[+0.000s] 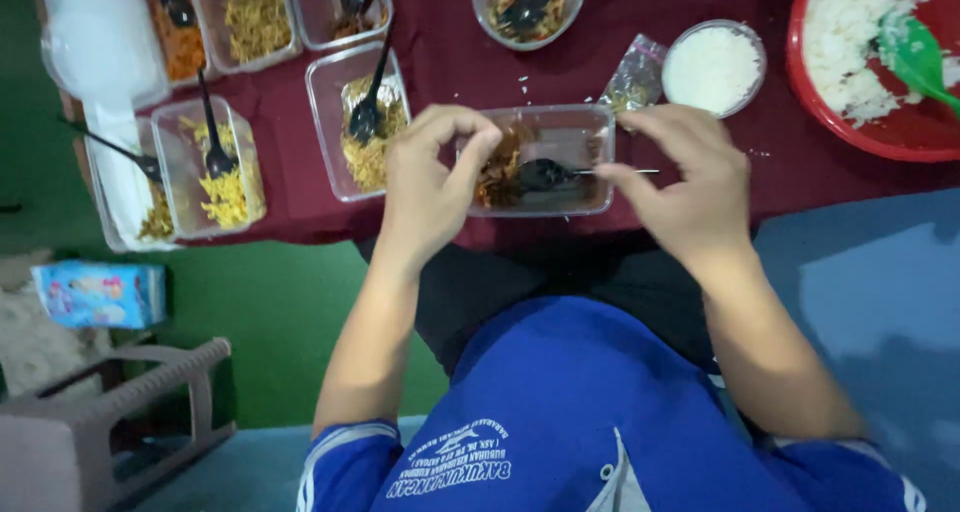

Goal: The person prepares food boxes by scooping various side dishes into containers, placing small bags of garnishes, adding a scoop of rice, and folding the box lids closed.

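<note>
1. The bench (800, 162) under your hands carries a dark red cloth, and at its far right stands a big red basin (850, 132) of white rice with a green scoop (915, 57) in it.
2. Several clear tubs stand at the left; one clear tub (358, 122) holds yellow noodles and a black spoon, just beside your left hand.
3. Your left hand (430, 187) is over the left end of the clear rectangular box (545, 160), fingers bent together in a pinch. I cannot tell what they hold.
4. Your right hand (690, 187) is at the right end of this box; its fingers pinch the handle of the dark spoon (545, 174).
5. The box is at the near edge of the bench, between both hands, with brown food at its left side.
6. A small round bowl (713, 67) of white rice stands behind the right hand, with a small plastic bag (635, 77) beside it.
</note>
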